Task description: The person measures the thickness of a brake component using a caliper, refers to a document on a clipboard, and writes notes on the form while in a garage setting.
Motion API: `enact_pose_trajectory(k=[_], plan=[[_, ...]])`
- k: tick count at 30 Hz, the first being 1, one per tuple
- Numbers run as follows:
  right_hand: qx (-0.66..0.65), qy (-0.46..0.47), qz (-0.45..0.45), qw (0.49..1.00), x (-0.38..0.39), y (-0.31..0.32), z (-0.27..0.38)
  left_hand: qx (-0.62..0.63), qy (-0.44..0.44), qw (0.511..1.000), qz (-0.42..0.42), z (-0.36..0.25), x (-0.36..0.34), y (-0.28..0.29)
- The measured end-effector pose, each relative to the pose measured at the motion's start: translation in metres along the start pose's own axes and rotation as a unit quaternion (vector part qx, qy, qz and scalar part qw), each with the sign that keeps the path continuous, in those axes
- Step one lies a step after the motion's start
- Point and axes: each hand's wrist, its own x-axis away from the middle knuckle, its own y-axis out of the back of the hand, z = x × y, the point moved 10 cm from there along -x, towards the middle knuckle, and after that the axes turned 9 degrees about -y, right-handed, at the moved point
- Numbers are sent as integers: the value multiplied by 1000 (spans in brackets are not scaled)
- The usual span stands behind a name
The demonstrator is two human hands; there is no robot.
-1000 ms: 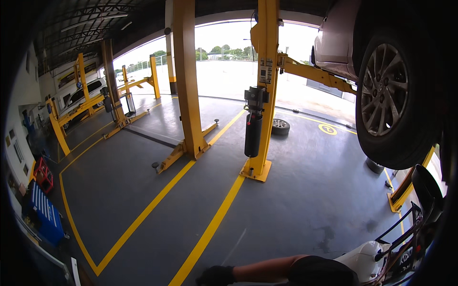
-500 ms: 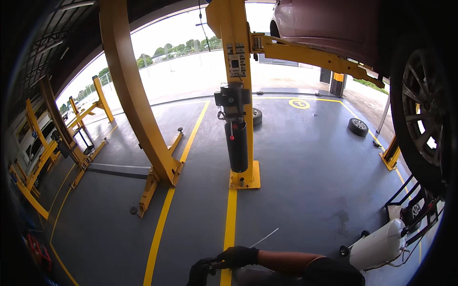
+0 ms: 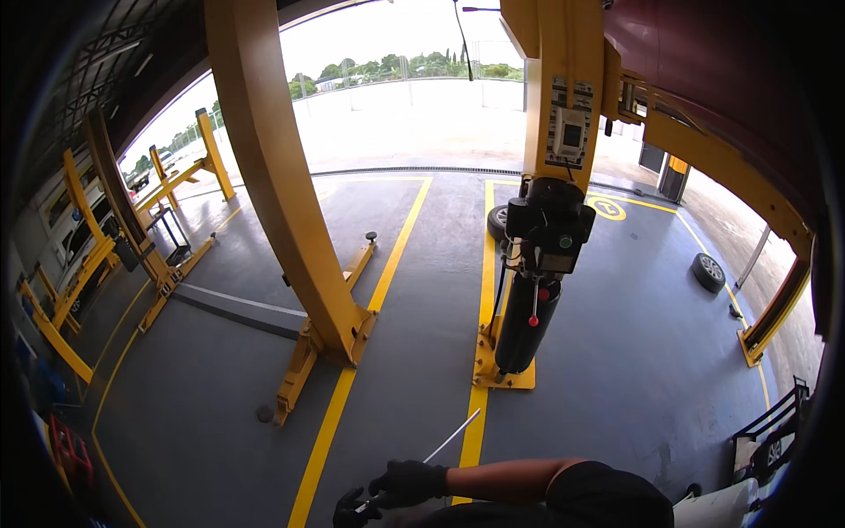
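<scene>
Both my hands wear black gloves and are close together at the bottom of the view. My right hand [image 3: 409,482], reaching across from the right, is closed round a thin silvery rod [image 3: 453,436]. The rod slants up and away over the floor, past a yellow line. Just to the left and lower, my left hand [image 3: 352,509] is curled round a short shiny piece that sticks out between the hands. Whether that piece is the rod's other end I cannot tell.
Ahead stands a yellow lift post [image 3: 563,97] with a black cylindrical power unit [image 3: 528,326]. Another yellow post [image 3: 273,176] rises at left, its low arm [image 3: 295,378] along the floor. A raised dark red car [image 3: 713,79] hangs at upper right. A white tank [image 3: 717,509] stands lower right.
My view has moved forward and turned left, so the post and power unit look nearer and further right. My hands sit further left in view, with the rod still in the right one.
</scene>
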Motion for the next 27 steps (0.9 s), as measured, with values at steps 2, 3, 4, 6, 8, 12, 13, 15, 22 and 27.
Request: enact_pose_trajectory(k=[2, 3, 4, 6, 8, 12, 13, 15, 22, 27], plan=[[32, 22, 14, 999, -47, 28, -16, 4, 1, 999, -54, 12, -45, 17], [17, 50, 11, 999, -72, 42, -22, -7, -19, 999, -40, 15, -72, 22], [1, 76, 6, 997, -95, 59, -29, -18, -39, 999, -24, 19, -101, 26], [-22, 14, 22, 999, -139, 104, -64, -60, -69, 995, 24, 16, -171, 23], [-61, -38, 34, 997, -165, 153, -97, -113, -77, 987, 90, 0, -247, -6], [-112, -68, -48, 990, -202, 283, -169, -99, -32, 963, 249, -14, -411, -75], [-121, -68, -86, 987, -205, 319, -187, -39, 8, 969, 245, 1, -448, -81], [-112, -84, -133, 981, -221, 386, -226, -8, 43, 963, 267, 41, -532, -91], [-112, -136, -281, 943, -250, 572, -408, -151, -145, 908, 362, 2, -763, -265], [-94, -136, -261, 951, -289, 675, -473, -170, -128, 922, 323, 42, -882, -296]])
